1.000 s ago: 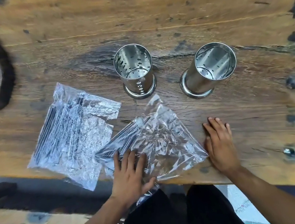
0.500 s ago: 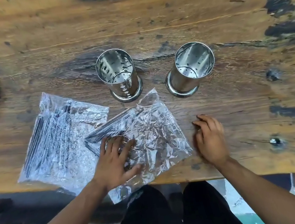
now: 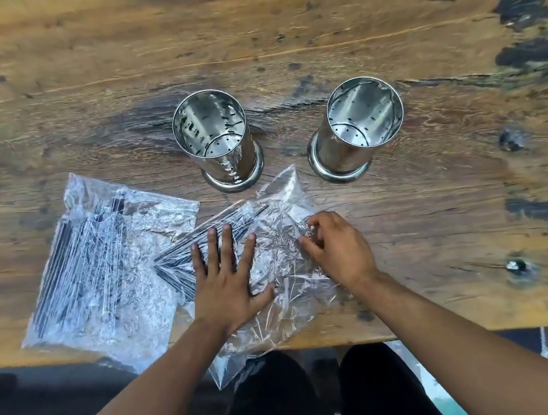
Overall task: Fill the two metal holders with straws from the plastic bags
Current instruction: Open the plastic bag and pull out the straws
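Two hands now work the nearer bag (image 3: 283,268): the right hand (image 3: 336,248), which lay flat on the bare bench (image 3: 438,208) a second ago, has crossed to the bag's 3 o'clock edge, its grip pinching the crinkled plastic. The left hand (image 3: 229,275) stays spread flat, pinning the black straws (image 3: 201,244) inside. Opening looks begun. At 12 and 1 o'clock both metal holders (image 3: 219,141) stand upright, empty; the second bag (image 3: 100,266) lies untouched at 9 o'clock.

I am seeing the left hand (image 3: 228,282) lying flat, palm down, fingers spread; the right hand (image 3: 334,248) is curling, fingertips pinched together, both forearms extended forward.
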### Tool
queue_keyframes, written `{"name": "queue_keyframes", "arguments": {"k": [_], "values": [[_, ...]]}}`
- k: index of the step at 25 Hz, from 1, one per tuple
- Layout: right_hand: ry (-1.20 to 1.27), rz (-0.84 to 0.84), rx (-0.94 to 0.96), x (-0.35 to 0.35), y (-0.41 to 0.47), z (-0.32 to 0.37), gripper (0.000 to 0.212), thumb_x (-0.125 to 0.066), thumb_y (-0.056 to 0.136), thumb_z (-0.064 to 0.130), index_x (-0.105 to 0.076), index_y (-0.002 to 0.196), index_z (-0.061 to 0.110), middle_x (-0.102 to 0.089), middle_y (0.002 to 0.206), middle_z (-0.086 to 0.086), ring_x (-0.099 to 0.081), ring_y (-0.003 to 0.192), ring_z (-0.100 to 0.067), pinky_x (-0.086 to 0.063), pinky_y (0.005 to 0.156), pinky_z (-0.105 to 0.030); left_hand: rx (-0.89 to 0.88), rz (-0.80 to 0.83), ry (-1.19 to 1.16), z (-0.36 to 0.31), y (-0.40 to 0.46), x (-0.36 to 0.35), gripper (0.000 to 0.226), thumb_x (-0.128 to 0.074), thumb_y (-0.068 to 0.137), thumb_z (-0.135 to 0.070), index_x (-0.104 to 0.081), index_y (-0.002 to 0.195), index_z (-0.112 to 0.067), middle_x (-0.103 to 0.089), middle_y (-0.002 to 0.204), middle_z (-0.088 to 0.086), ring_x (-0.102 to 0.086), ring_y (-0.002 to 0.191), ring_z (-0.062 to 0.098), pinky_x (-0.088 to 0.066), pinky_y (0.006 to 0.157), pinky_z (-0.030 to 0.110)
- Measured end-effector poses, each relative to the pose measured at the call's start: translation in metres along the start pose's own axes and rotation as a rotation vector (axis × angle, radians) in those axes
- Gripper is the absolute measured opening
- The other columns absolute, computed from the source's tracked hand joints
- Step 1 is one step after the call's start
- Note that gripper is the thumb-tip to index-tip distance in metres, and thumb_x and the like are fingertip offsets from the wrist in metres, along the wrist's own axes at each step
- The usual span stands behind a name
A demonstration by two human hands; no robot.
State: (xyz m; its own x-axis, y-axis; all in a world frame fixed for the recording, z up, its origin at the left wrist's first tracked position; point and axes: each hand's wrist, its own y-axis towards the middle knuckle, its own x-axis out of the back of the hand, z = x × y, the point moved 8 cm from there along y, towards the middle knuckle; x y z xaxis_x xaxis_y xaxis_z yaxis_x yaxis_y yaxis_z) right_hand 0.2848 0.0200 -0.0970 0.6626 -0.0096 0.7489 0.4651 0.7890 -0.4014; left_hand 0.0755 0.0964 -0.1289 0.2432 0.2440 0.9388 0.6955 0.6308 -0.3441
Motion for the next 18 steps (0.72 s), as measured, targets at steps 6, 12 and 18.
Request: {"name": "queue_keyframes", "arguments": {"k": [6, 12, 18], "values": [[0.075, 0.03, -0.072, 0.0, 0.005, -0.015, 0.03, -0.067, 0.094, 0.04, -0.059, 0.117, 0.023, -0.058, 0.091, 0.01, -0.057, 0.082, -0.009, -0.055, 0.079, -0.036, -0.015, -0.017, 0.013, 0.003, 0.001, -0.003, 0.097, -0.035, 0.088, -0.079, -0.012, 0.164, -0.024, 0.005, 0.17, 0.021, 0.006, 0.157, 0.044, -0.007, 0.121, 0.071], [-0.011, 0.079, -0.096, 0.0, 0.006, -0.016, 0.045, -0.073, 0.083, 0.056, -0.052, 0.11, 0.027, -0.057, 0.093, 0.009, -0.057, 0.083, -0.012, -0.048, 0.074, -0.031, -0.024, -0.021, 0.012, 0.003, 0.002, -0.002, 0.096, -0.036, 0.088, -0.079, -0.012, 0.164, -0.024, 0.005, 0.17, 0.02, 0.005, 0.157, 0.043, -0.006, 0.121, 0.07], [0.049, 0.116, -0.072, 0.002, 0.014, -0.025, 0.028, -0.076, 0.087, 0.039, -0.058, 0.101, 0.024, -0.057, 0.08, 0.008, -0.058, 0.076, -0.012, -0.051, 0.069, -0.032, -0.038, -0.01, 0.024, 0.004, 0.002, -0.002, 0.095, -0.02, 0.089, -0.082, -0.011, 0.164, -0.026, 0.006, 0.171, 0.02, 0.007, 0.157, 0.042, -0.005, 0.122, 0.07]]}}
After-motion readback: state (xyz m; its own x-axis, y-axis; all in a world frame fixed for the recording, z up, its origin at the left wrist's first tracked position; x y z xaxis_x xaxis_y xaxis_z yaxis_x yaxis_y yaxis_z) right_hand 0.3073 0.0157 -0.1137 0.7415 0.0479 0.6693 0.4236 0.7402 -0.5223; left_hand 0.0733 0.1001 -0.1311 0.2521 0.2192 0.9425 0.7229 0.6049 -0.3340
